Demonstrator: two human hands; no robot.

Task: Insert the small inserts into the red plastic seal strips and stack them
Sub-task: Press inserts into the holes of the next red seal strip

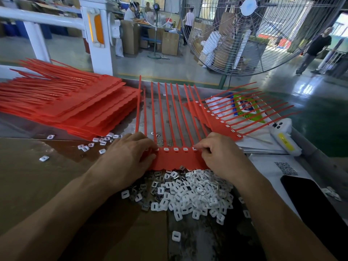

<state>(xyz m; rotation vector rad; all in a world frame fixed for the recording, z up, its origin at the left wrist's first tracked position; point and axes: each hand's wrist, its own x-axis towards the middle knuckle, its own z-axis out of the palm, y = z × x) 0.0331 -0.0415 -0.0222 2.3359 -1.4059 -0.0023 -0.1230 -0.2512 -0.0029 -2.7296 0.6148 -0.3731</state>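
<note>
Red seal strip sheet (175, 159) flat on the bench, both hands on its near band.

Head view: the left hand (130, 157) presses with bent fingers on the sheet's left end; the right hand (220, 155) pinches at the rightmost white insert in the row of sockets. The sheet's tails fan away toward the bench's far edge. A heap of white inserts (190, 193) touches the sheet's near edge, between the forearms. A tall stack of red sheets (71, 104) sits far left, stray inserts along its near edge. A filled sheet (231, 117) lies on papers at right, beside a white handheld device (284, 136). A black phone (308, 200) fills the near-right edge.
</note>
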